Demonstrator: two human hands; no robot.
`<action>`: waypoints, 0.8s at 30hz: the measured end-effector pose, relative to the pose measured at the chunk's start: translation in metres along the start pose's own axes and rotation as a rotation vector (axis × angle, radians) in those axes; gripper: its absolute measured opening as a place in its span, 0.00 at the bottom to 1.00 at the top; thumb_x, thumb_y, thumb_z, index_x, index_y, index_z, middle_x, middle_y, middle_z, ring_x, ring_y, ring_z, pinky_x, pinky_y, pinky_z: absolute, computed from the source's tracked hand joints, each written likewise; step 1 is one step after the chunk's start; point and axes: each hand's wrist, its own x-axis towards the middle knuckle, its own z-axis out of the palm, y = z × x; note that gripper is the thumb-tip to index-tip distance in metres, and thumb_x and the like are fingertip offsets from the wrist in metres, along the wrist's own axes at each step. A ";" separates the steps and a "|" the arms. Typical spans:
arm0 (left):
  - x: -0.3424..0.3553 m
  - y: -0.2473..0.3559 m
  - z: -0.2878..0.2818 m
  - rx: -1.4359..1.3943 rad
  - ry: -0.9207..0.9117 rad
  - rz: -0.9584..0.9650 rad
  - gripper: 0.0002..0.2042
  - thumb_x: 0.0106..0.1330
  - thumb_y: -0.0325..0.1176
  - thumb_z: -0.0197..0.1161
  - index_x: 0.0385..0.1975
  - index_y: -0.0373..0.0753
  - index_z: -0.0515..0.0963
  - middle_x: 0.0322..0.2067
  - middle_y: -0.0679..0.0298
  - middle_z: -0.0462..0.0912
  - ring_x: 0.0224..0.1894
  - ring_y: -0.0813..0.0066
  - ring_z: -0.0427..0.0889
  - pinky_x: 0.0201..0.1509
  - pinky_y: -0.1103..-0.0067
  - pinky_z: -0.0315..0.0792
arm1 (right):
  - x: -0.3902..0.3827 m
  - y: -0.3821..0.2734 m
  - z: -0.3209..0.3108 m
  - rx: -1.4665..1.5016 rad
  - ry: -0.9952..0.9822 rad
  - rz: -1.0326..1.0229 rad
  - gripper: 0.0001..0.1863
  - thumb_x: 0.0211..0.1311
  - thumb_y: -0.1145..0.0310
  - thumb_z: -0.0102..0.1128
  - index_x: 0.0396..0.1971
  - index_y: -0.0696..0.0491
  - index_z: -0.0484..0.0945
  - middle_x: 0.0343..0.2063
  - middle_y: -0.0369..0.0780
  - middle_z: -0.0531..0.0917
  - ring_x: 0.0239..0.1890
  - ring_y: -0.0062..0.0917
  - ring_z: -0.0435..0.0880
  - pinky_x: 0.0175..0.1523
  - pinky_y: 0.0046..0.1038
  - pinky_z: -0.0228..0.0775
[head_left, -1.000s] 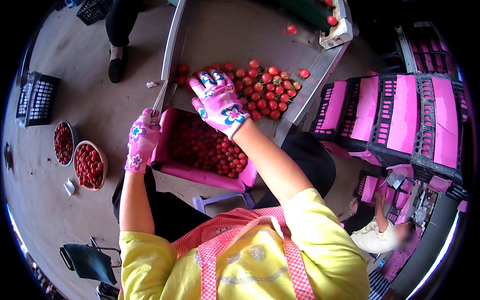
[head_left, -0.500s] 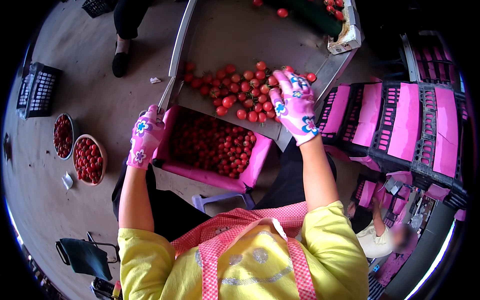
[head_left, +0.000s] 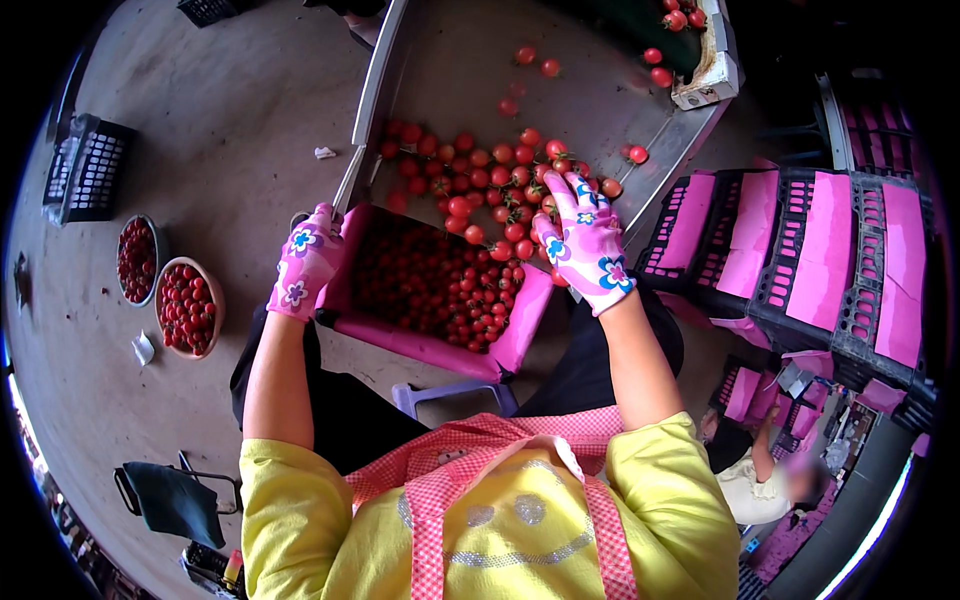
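Both my hands wear pink gloves with flower prints. My left hand (head_left: 305,262) grips the left rim of a pink-lined crate (head_left: 400,335) full of small red cherry tomatoes (head_left: 430,280). My right hand (head_left: 583,243) lies flat, fingers spread, on a heap of cherry tomatoes (head_left: 470,170) at the lower end of a grey metal sorting chute (head_left: 590,100), right above the crate's far edge. No tomato is visibly held in it.
Two bowls of tomatoes (head_left: 186,305) sit on the concrete floor at my left, with a black crate (head_left: 85,175) beyond. Stacked black crates with pink liners (head_left: 800,250) stand at my right. Another person (head_left: 760,470) crouches lower right. A white box (head_left: 700,60) sits at the chute top.
My right hand swung from the chute's left side to its right and has come down nearer the crate, onto the tomato heap. My left hand stays on the crate rim.
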 end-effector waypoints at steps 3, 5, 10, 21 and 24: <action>0.001 0.002 0.003 -0.004 -0.005 -0.006 0.09 0.65 0.34 0.53 0.38 0.37 0.73 0.32 0.44 0.80 0.37 0.42 0.78 0.40 0.59 0.72 | -0.003 -0.009 0.011 -0.027 -0.025 0.000 0.31 0.58 0.55 0.56 0.62 0.47 0.64 0.61 0.51 0.64 0.57 0.48 0.67 0.61 0.45 0.60; 0.002 0.000 0.002 0.000 -0.014 -0.025 0.09 0.65 0.35 0.54 0.38 0.37 0.73 0.32 0.45 0.80 0.38 0.43 0.78 0.40 0.59 0.72 | -0.011 -0.023 0.019 -0.120 -0.053 -0.032 0.31 0.57 0.54 0.56 0.61 0.48 0.65 0.60 0.52 0.64 0.57 0.50 0.67 0.60 0.45 0.60; 0.003 0.000 0.000 0.037 -0.048 -0.011 0.09 0.65 0.35 0.54 0.39 0.37 0.73 0.34 0.46 0.80 0.39 0.44 0.78 0.41 0.61 0.72 | -0.021 -0.034 0.018 0.026 -0.094 -0.069 0.26 0.58 0.57 0.56 0.56 0.51 0.71 0.56 0.46 0.71 0.54 0.41 0.72 0.58 0.41 0.62; 0.002 0.001 -0.002 0.050 -0.013 0.003 0.09 0.65 0.36 0.52 0.38 0.37 0.73 0.33 0.46 0.80 0.39 0.45 0.78 0.40 0.61 0.73 | 0.008 -0.078 0.041 0.114 -0.065 -0.194 0.26 0.58 0.56 0.53 0.55 0.53 0.71 0.53 0.46 0.73 0.54 0.40 0.71 0.58 0.43 0.59; 0.003 0.003 -0.001 0.030 -0.028 -0.016 0.09 0.65 0.35 0.53 0.38 0.38 0.74 0.32 0.44 0.80 0.39 0.42 0.78 0.40 0.59 0.72 | 0.043 -0.093 0.046 0.226 0.172 -0.284 0.26 0.57 0.56 0.53 0.54 0.52 0.71 0.54 0.46 0.72 0.55 0.40 0.69 0.61 0.43 0.56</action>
